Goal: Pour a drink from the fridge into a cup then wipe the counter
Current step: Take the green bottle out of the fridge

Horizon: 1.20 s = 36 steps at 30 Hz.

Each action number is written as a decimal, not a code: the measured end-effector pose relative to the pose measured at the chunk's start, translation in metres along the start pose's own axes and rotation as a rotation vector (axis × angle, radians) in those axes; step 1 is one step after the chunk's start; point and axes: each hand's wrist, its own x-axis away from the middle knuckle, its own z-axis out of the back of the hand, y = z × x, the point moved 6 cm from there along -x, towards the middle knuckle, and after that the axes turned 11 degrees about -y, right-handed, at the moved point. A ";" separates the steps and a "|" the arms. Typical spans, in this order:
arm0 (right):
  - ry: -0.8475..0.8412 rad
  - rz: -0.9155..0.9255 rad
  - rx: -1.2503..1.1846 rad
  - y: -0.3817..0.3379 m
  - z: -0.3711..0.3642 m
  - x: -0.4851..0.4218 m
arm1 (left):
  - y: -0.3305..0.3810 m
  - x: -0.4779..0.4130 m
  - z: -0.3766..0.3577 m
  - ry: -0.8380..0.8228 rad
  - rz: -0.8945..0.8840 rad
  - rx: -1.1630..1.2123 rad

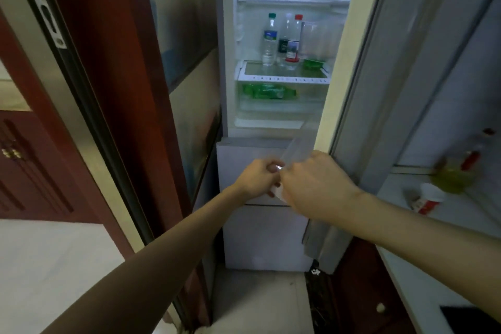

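The fridge [271, 230] stands open straight ahead, its upper compartment lit. On its glass shelf [282, 79] stand three upright bottles: one with a green cap [269, 40], a clear one [285, 35] and one with a red cap [294, 40]. A green bottle [267, 91] lies in the drawer below. In front of the lower fridge drawers, both hands meet on a blurred clear plastic cup [296, 148]. My left hand [257, 179] pinches its lower end. My right hand [317, 184] grips it from the right, and its fingers are hidden from view.
The open fridge door [379, 89] stands at the right. Beyond it a pale counter [412, 252] holds a red-and-white container [428, 198], a yellow oil bottle [450, 176] and a red bottle [471, 157]. A dark red door frame [113, 89] is at the left.
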 end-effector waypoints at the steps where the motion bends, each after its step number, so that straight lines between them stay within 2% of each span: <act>1: -0.023 -0.049 -0.021 0.007 -0.001 -0.004 | 0.000 -0.006 0.000 -0.008 0.001 -0.029; 6: -0.197 -0.168 0.037 0.026 -0.017 -0.010 | 0.001 -0.028 -0.012 -0.093 -0.019 -0.039; 10: -0.196 -0.184 0.051 0.034 -0.024 0.002 | 0.004 -0.037 -0.022 -0.101 -0.022 0.072; 13: -0.279 -0.259 -0.031 0.046 -0.034 0.008 | 0.007 -0.046 -0.030 -0.145 -0.002 0.169; 17: -0.348 -0.285 -0.103 0.062 -0.047 0.005 | 0.020 -0.062 -0.047 -0.187 -0.010 0.156; 25: -0.309 -0.292 -0.204 0.100 -0.071 -0.026 | 0.051 -0.101 -0.064 -0.230 -0.042 0.005; 28: -0.300 -0.356 -0.241 0.127 -0.080 -0.044 | 0.063 -0.116 -0.068 -0.210 -0.057 -0.061; 32: -0.329 -0.437 -0.433 0.159 -0.102 -0.060 | 0.058 -0.142 -0.070 -0.187 -0.015 -0.185; 36: -0.324 -0.458 -0.618 0.186 -0.124 -0.078 | 0.053 -0.168 -0.057 -0.247 0.022 -0.448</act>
